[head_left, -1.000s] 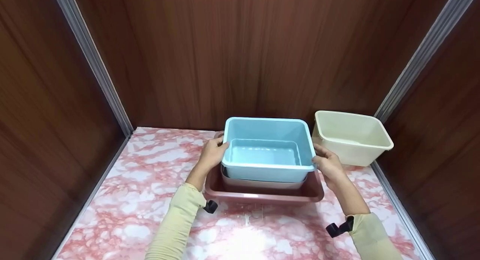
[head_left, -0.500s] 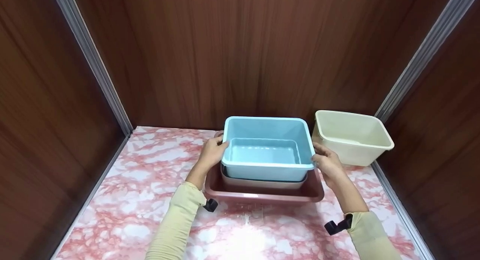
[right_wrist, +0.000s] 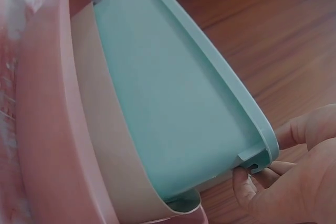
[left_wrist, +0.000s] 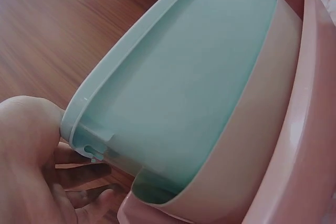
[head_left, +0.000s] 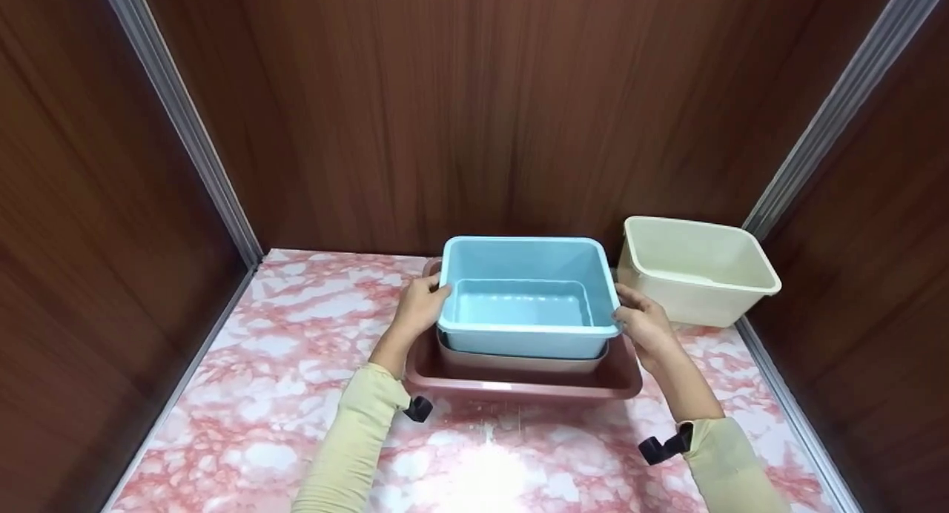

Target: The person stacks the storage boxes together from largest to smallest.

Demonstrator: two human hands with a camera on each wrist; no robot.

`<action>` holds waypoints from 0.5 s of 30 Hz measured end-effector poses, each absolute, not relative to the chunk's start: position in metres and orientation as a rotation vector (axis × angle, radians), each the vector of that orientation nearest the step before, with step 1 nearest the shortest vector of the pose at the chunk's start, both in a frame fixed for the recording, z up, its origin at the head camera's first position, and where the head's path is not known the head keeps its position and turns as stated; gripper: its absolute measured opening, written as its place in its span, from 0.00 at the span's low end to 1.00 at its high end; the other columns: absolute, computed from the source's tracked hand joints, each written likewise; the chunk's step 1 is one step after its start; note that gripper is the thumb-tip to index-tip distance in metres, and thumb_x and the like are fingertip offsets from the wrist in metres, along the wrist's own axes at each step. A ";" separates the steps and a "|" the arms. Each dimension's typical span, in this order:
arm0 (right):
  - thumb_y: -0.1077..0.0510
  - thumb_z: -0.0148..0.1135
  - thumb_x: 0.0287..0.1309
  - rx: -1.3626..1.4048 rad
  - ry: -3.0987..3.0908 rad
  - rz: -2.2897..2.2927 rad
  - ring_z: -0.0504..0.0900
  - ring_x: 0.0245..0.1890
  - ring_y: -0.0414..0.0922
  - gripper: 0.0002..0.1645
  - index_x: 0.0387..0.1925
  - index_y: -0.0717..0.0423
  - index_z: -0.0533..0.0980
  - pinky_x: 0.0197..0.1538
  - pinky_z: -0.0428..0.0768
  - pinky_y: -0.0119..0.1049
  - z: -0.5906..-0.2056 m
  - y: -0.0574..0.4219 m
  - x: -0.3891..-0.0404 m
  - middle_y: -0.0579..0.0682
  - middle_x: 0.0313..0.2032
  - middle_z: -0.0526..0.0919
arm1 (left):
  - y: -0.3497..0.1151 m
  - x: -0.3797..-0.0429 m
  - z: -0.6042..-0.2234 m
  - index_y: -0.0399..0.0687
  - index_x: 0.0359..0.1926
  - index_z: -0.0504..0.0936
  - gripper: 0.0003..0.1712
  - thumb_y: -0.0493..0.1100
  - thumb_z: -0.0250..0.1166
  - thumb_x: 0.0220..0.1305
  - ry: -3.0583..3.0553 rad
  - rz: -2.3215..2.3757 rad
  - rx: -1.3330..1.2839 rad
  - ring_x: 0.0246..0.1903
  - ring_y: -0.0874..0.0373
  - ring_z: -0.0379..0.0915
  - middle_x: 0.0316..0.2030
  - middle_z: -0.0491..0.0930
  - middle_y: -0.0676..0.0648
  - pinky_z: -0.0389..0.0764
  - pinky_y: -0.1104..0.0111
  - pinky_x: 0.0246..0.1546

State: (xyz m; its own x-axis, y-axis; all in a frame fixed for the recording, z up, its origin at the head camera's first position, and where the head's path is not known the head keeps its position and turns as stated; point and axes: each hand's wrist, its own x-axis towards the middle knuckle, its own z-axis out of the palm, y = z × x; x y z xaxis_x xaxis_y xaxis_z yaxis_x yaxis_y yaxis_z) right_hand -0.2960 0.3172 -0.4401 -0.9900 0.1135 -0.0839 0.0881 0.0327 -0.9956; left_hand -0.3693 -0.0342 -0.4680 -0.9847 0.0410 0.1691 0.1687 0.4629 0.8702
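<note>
Two hands are gripping one light-blue bin at opposite ends: the left hand [head_left: 420, 305] is pinching its left rim, and the right hand [head_left: 646, 328] is pinching its right rim. Neither hand is spread wide; on the left, one thumb is lying over the rim while the fingers are reaching beneath it, and on the right, the thumb and fingers are closing about the rim near its front corner.

Four bins are showing in all. Three are nesting just right of the frame's center: the light-blue bin [head_left: 526, 344] is standing uppermost, its lower part sitting inside one beige bin [head_left: 523, 364], which is sitting inside one dusty-red tub [head_left: 523, 391]. Whether the blue base is touching the beige floor, I cannot tell. One cream bin [head_left: 686, 302] is standing upright at the right of the frame, just beside the right hand.

Two notched tabs are projecting under the blue rim, one appearing in the left wrist view [left_wrist: 94, 153] and one in the right [right_wrist: 255, 166].

Two pale-yellow sleeves [head_left: 359, 424] are entering from the bottom edge, and two black wrist devices [head_left: 419, 408] are showing near their cuffs. One pink-and-white marbled tabletop [head_left: 282, 350] is spreading across the lower frame. Three brown wood-grain panels [head_left: 445, 113] are enclosing it at left, back and right, and two grey metal posts [head_left: 178, 120] are running along the upper left and upper right corners.
</note>
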 end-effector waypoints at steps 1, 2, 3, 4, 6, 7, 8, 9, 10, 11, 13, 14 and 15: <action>0.72 0.45 0.54 -0.223 -2.247 2.160 0.66 0.55 0.54 0.41 0.72 0.69 0.53 0.57 0.70 0.38 -0.441 0.317 -0.296 0.67 0.66 0.61 | -0.034 -0.369 -0.469 0.40 0.61 0.77 0.23 0.44 0.60 0.68 -2.582 -1.565 -0.184 0.50 0.54 0.75 0.54 0.79 0.42 0.74 0.60 0.53; 0.72 0.45 0.54 -0.232 -2.247 2.161 0.66 0.55 0.53 0.40 0.72 0.69 0.53 0.56 0.70 0.38 -0.441 0.317 -0.297 0.66 0.66 0.61 | -0.034 -0.369 -0.469 0.39 0.61 0.77 0.23 0.44 0.59 0.68 -2.581 -1.576 -0.185 0.50 0.54 0.75 0.55 0.78 0.42 0.74 0.60 0.53; 0.72 0.45 0.55 -0.235 -2.250 2.159 0.66 0.55 0.53 0.40 0.72 0.69 0.53 0.56 0.71 0.37 -0.442 0.317 -0.297 0.66 0.66 0.61 | -0.034 -0.369 -0.470 0.39 0.61 0.76 0.24 0.44 0.59 0.68 -2.584 -1.582 -0.187 0.50 0.55 0.75 0.55 0.78 0.42 0.75 0.60 0.53; 0.73 0.46 0.54 -0.240 -2.250 2.157 0.66 0.54 0.53 0.40 0.72 0.69 0.54 0.54 0.71 0.36 -0.442 0.318 -0.297 0.66 0.66 0.61 | -0.034 -0.369 -0.471 0.39 0.62 0.76 0.24 0.44 0.59 0.68 -2.582 -1.593 -0.189 0.50 0.55 0.75 0.55 0.78 0.42 0.75 0.60 0.52; 0.73 0.45 0.55 -0.243 -2.252 2.156 0.66 0.55 0.53 0.40 0.72 0.69 0.54 0.54 0.72 0.36 -0.444 0.318 -0.298 0.66 0.66 0.61 | -0.034 -0.368 -0.472 0.38 0.62 0.75 0.24 0.44 0.59 0.68 -2.579 -1.598 -0.195 0.49 0.55 0.75 0.55 0.78 0.41 0.75 0.60 0.52; 0.73 0.45 0.55 -0.243 -2.255 2.158 0.66 0.55 0.53 0.40 0.72 0.69 0.53 0.54 0.71 0.35 -0.444 0.318 -0.298 0.66 0.67 0.60 | -0.034 -0.368 -0.472 0.38 0.62 0.75 0.24 0.44 0.59 0.68 -2.574 -1.600 -0.197 0.49 0.55 0.75 0.55 0.78 0.41 0.75 0.60 0.52; 0.73 0.45 0.55 -0.244 -2.258 2.158 0.66 0.56 0.54 0.40 0.72 0.69 0.53 0.54 0.71 0.36 -0.445 0.318 -0.298 0.66 0.67 0.60 | -0.034 -0.368 -0.473 0.38 0.61 0.76 0.24 0.43 0.59 0.68 -2.570 -1.602 -0.198 0.48 0.55 0.76 0.54 0.78 0.41 0.76 0.60 0.51; 0.73 0.45 0.56 -0.242 -2.264 2.158 0.65 0.56 0.54 0.40 0.72 0.69 0.53 0.54 0.71 0.36 -0.446 0.318 -0.298 0.66 0.67 0.60 | -0.034 -0.368 -0.473 0.37 0.61 0.76 0.23 0.42 0.59 0.68 -2.566 -1.603 -0.199 0.48 0.55 0.76 0.54 0.79 0.41 0.76 0.60 0.51; 0.73 0.45 0.56 -0.244 -2.268 2.156 0.65 0.56 0.54 0.39 0.72 0.68 0.53 0.54 0.71 0.36 -0.447 0.318 -0.298 0.66 0.67 0.60 | -0.034 -0.368 -0.474 0.37 0.61 0.76 0.23 0.42 0.59 0.68 -2.561 -1.605 -0.201 0.47 0.54 0.76 0.53 0.79 0.40 0.76 0.60 0.50; 0.73 0.45 0.56 -0.243 -2.273 2.155 0.65 0.57 0.55 0.39 0.72 0.68 0.53 0.55 0.71 0.37 -0.448 0.318 -0.297 0.66 0.67 0.60 | -0.034 -0.368 -0.475 0.36 0.60 0.77 0.23 0.41 0.59 0.68 -2.559 -1.605 -0.204 0.46 0.54 0.76 0.53 0.79 0.40 0.77 0.60 0.50; 0.73 0.45 0.56 -0.244 -2.278 2.154 0.64 0.57 0.56 0.40 0.72 0.68 0.53 0.55 0.71 0.38 -0.450 0.318 -0.297 0.66 0.67 0.60 | -0.034 -0.369 -0.477 0.35 0.60 0.77 0.22 0.40 0.59 0.67 -2.555 -1.604 -0.220 0.45 0.54 0.76 0.51 0.80 0.39 0.77 0.59 0.49; 0.73 0.45 0.56 -0.244 -2.274 2.160 0.64 0.57 0.56 0.40 0.72 0.67 0.53 0.56 0.70 0.38 -0.451 0.318 -0.297 0.66 0.67 0.60 | -0.034 -0.370 -0.478 0.35 0.60 0.77 0.22 0.40 0.59 0.67 -2.557 -1.610 -0.227 0.45 0.54 0.76 0.51 0.80 0.38 0.77 0.59 0.49; 0.73 0.45 0.56 -0.245 -2.272 2.163 0.64 0.58 0.56 0.40 0.72 0.67 0.53 0.56 0.70 0.38 -0.452 0.318 -0.297 0.66 0.66 0.60 | -0.034 -0.370 -0.479 0.35 0.60 0.77 0.22 0.40 0.59 0.67 -2.559 -1.612 -0.234 0.45 0.54 0.76 0.51 0.80 0.38 0.76 0.59 0.50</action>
